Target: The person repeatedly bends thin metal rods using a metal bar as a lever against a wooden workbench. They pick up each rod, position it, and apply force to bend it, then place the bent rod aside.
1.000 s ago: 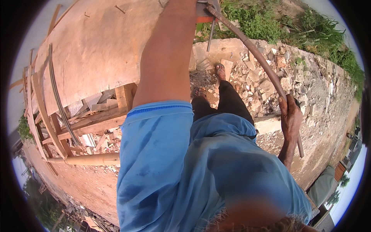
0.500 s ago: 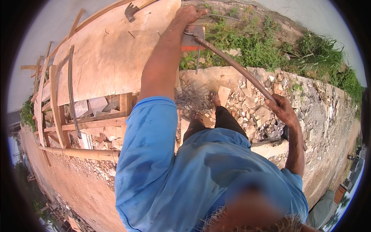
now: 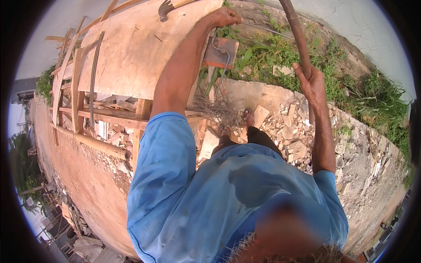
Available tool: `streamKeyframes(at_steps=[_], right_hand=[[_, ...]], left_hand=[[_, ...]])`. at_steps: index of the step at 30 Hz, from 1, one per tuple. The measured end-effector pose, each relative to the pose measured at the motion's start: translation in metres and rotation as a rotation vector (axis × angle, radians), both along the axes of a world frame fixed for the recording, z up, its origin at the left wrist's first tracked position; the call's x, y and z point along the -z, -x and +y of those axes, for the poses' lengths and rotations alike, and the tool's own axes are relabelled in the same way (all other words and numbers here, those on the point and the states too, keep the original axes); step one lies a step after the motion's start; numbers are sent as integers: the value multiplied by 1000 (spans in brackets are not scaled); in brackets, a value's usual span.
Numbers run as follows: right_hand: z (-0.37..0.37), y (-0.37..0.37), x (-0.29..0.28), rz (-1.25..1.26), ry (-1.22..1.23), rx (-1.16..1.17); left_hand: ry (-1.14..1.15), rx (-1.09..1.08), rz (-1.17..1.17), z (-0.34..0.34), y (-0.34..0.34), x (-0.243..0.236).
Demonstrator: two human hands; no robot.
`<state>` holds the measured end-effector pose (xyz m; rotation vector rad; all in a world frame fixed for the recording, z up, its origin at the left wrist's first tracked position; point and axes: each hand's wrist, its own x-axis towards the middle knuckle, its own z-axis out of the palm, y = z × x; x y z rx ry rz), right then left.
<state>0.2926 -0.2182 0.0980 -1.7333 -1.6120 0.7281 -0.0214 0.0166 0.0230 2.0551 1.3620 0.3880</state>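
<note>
On my remote feed, my left hand [image 3: 224,16] pinches the thin rod [image 3: 267,30], whose length runs rightward toward the pipe [image 3: 297,35] clenched in my right hand [image 3: 314,84], hands well apart, the block [image 3: 215,60] nearer the left.

"How's the light?"
"Bright daylight; the board [image 3: 118,65], left of the left fingers [image 3: 231,17], shows pale and warm."
"Any blur?"
"A smeared patch [image 3: 287,228] far below the right fingers [image 3: 319,78]; the rubble [image 3: 298,149] between is clearer."
"And distortion?"
"The wall [image 3: 359,33], up and right of them, bows; black rims [image 3: 11,17] frame everything."
</note>
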Motion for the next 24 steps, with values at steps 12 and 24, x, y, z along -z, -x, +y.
streamKeyframes(at_steps=[12, 24], right_hand=[[206, 30, 60, -132, 98, -567], [196, -15, -99, 40, 87, -595]], left_hand=[[116, -163, -182, -14, 6, -26], [-8, -235, -675, -31, -38, -148]])
